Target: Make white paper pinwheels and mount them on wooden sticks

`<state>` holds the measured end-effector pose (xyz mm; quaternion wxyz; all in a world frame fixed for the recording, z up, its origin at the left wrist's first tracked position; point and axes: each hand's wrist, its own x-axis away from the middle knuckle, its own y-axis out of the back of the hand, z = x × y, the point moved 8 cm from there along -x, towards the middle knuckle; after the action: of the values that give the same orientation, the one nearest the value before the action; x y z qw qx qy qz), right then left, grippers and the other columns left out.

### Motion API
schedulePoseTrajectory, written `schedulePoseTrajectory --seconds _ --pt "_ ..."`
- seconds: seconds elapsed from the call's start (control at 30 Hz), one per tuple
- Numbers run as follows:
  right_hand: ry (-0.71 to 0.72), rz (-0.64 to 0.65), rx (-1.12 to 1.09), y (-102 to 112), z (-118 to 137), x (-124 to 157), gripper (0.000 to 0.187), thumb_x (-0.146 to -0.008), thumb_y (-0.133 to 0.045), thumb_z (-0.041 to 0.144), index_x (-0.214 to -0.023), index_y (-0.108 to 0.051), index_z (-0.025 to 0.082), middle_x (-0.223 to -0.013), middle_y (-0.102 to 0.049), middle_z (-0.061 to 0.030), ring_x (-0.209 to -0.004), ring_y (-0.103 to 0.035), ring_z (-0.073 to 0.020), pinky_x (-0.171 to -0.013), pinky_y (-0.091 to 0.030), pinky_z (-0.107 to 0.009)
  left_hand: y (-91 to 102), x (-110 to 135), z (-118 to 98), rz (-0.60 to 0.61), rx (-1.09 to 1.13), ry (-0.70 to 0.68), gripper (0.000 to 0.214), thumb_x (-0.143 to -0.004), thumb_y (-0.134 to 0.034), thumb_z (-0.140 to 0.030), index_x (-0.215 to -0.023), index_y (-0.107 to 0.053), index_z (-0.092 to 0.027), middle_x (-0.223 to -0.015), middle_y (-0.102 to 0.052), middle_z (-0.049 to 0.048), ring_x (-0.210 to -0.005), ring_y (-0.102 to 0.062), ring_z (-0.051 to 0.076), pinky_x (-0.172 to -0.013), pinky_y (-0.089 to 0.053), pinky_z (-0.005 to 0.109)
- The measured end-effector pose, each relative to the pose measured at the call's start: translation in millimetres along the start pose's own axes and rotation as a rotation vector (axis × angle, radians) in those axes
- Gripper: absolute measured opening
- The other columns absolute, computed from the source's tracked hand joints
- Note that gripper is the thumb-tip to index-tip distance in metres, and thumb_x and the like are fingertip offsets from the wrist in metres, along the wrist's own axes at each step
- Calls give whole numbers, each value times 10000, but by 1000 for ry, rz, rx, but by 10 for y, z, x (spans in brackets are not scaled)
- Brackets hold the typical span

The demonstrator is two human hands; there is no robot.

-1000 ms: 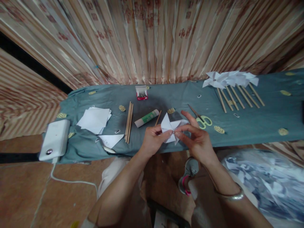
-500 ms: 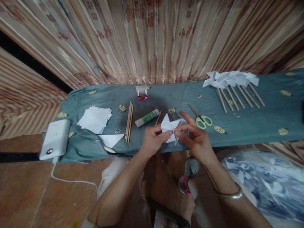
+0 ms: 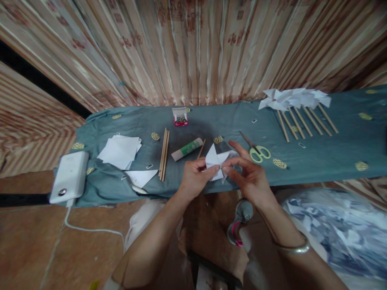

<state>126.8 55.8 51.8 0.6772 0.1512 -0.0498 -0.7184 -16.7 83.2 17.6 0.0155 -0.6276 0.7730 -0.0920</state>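
Here in the middle, the folded white paper (image 3: 212,155) is held up over the near edge of the surface (image 3: 317,161), the left hand's (image 3: 195,177) fingers gripping one side, the right hand's (image 3: 252,175) thumb and index pinching near its centre! Teal cloth with yellow pineapples covers the surface, and just beyond the hands lies a glue stick (image 3: 187,149), with green-handled scissors (image 3: 255,150) to the right. Paper pinwheels (image 3: 298,99) line up at the far right, a paper stack (image 3: 119,152) sits left, a red box (image 3: 180,119) stands open at the back, and behind it all striped curtains (image 3: 196,52) drop over a brown tiled floor (image 3: 27,249)
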Motion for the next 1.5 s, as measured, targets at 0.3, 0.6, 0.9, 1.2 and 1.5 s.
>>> schedulePoseTrajectory --seconds 0.3,0.6,0.9,1.2,1.5 --pt "-45 2 18 -59 -74 -8 193 -792 -657 434 -760 -681 245 -1447 -488 -48 -1413 -327 -307 -1162 -189 -530 38 0 -56 -11 -272 -155 197 -730 -670 -332 -683 -700 -143 -670 -612 25 -633 -538 142 -606 -449 253" --pt "-105 21 -15 -84 -134 -17 221 -768 -666 455 -758 -681 234 -1445 -487 -79 -1405 -339 -302 -1160 -191 -519 17 17 -146 29 -336 -221 255 -751 -671 -391 -718 -707 -141 -668 -593 23 -618 -523 130 -556 -400 230" --pt "-149 21 -97 -93 -205 -26 177 -735 -702 416 -736 -693 239 -1423 -514 -65 -1367 -396 -308 -1143 -220 -524 34 0 -115 49 -327 -182 290 -760 -676 -431 -720 -717 -146 -692 -627 29 -649 -555 147 -610 -432 253" --pt "-93 -75 -79 -66 -198 -21 156 -727 -718 359 -803 -675 231 -1391 -540 -83 -1348 -426 -283 -1124 -280 -498 73 -13 -69 64 -267 -145 316 -737 -703 -454 -720 -721 -139 -706 -622 26 -656 -536 142 -598 -414 243" --pt "-148 55 -117 -37 -252 -51 490 -680 -775 371 -1127 -648 214 -1097 -707 -77 -1014 -641 -234 -907 -501 -400 35 -10 29 125 -212 -57 341 -703 -728 -475 -769 -745 -140 -699 -633 27 -689 -548 159 -639 -440 261"
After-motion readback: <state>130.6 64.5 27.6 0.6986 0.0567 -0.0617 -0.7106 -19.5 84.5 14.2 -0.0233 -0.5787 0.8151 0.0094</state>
